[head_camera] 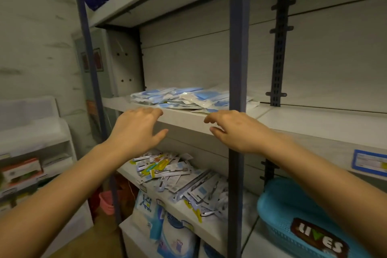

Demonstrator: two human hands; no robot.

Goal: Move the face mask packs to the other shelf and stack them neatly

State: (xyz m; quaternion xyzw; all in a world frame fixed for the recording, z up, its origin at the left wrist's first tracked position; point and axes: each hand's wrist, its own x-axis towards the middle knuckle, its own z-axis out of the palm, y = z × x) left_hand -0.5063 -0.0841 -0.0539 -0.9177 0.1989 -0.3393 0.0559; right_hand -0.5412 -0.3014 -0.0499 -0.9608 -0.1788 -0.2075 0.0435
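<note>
Both hands [184, 130] empty — mask packs [184, 98] just beyond.

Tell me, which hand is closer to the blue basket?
Right. The right hand is at the shelf edge, up and to the left of the basket, with its forearm passing just above it. The left hand is farther left, beyond the blue post.

Dim, flat indoor light with a greenish cast, no clear source. Soft shadow under the shelf [188, 119]. Wide-angle bending at edges; left cabinet [31, 153] motion-blurred, forearms soft, no glare.
</note>
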